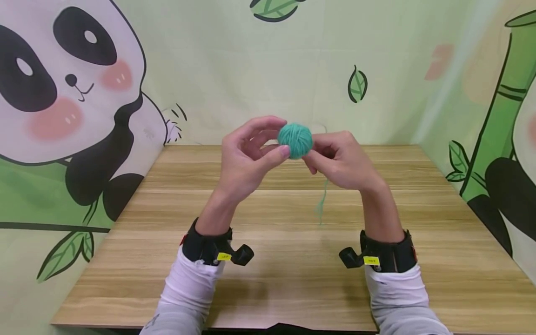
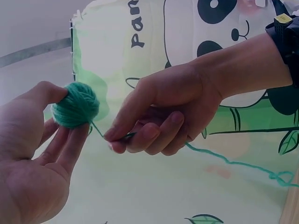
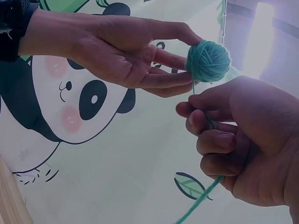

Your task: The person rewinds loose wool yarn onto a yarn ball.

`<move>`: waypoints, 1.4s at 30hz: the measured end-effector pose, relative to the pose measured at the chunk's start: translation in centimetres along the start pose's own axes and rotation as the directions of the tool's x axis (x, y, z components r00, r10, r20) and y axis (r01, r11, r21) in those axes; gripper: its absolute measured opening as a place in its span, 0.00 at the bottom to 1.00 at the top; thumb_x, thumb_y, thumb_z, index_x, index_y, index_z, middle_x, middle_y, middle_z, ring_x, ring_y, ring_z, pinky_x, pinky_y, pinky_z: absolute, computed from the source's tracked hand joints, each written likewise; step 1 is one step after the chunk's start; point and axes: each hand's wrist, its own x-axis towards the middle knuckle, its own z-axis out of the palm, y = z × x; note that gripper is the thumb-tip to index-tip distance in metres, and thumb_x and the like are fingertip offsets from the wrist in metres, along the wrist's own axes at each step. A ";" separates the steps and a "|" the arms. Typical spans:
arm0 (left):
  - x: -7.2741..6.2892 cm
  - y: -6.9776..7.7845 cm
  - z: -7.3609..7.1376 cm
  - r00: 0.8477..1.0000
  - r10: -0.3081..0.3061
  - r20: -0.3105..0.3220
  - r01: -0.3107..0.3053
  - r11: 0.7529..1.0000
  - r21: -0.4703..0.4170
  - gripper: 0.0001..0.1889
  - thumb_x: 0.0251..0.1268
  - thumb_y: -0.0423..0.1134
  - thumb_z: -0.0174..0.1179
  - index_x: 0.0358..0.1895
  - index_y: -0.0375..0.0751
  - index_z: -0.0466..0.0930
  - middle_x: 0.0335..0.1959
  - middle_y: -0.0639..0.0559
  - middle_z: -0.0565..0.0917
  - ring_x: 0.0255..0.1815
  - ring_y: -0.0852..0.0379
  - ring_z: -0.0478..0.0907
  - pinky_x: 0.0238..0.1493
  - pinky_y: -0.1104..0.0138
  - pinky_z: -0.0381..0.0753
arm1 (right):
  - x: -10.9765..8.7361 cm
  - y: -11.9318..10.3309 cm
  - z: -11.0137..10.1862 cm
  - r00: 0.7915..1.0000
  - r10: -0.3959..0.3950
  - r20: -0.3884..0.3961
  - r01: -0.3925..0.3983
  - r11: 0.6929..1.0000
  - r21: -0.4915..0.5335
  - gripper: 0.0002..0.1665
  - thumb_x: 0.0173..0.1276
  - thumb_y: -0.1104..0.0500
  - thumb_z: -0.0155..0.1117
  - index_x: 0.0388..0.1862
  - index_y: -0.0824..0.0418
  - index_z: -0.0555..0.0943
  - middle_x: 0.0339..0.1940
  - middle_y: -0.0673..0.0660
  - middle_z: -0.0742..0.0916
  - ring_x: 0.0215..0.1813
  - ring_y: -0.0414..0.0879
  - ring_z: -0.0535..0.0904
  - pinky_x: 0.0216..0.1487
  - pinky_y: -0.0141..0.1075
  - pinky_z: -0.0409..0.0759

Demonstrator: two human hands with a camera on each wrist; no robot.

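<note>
A small ball of teal yarn [image 1: 295,140] is held up above the table between thumb and fingertips of my left hand [image 1: 247,156]. Close on its right, my right hand [image 1: 345,160] pinches the yarn strand between thumb and forefinger. In the left wrist view a short taut length of strand [image 2: 96,129] joins the ball [image 2: 76,105] to the pinching fingertips. The right wrist view shows the strand passing through the curled fingers of the right hand [image 3: 247,140] and out below as a loose tail [image 3: 200,200]. In the head view that tail [image 1: 322,202] hangs toward the tabletop.
A wood-grain table [image 1: 167,279] spreads beneath both hands. Behind it and at the sides hangs a pale green backdrop [image 1: 234,74] printed with pandas, bamboo and leaves. Each wrist wears a black strap [image 1: 387,251] with a small camera.
</note>
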 end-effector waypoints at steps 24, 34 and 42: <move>-0.1 0.2 -0.4 0.984 -0.034 0.174 0.010 0.991 0.136 0.24 0.61 0.15 0.73 0.62 0.18 0.83 0.56 0.30 0.89 0.55 0.58 0.91 0.60 0.56 0.99 | 0.0 -0.2 -0.3 0.982 -0.011 -0.191 0.031 0.994 0.103 0.08 0.79 0.77 0.63 0.42 0.76 0.89 0.24 0.47 0.86 0.19 0.39 0.72 0.22 0.25 0.75; 0.0 0.1 -0.4 0.976 -0.047 0.210 -0.010 0.965 0.263 0.21 0.60 0.19 0.78 0.57 0.23 0.87 0.54 0.31 0.91 0.52 0.56 0.91 0.58 0.57 0.99 | 0.1 0.0 -0.6 0.971 -0.047 -0.236 0.087 0.983 0.162 0.08 0.78 0.77 0.62 0.37 0.77 0.85 0.20 0.49 0.81 0.20 0.41 0.70 0.18 0.29 0.66; 0.0 -0.4 -0.6 0.977 -0.013 0.214 -0.064 0.935 0.349 0.21 0.60 0.21 0.79 0.57 0.25 0.88 0.53 0.35 0.92 0.53 0.47 0.92 0.56 0.59 0.99 | 0.1 -0.3 -0.7 0.965 -0.100 -0.242 0.140 0.977 0.158 0.12 0.82 0.70 0.63 0.37 0.79 0.84 0.21 0.47 0.82 0.19 0.42 0.68 0.17 0.30 0.62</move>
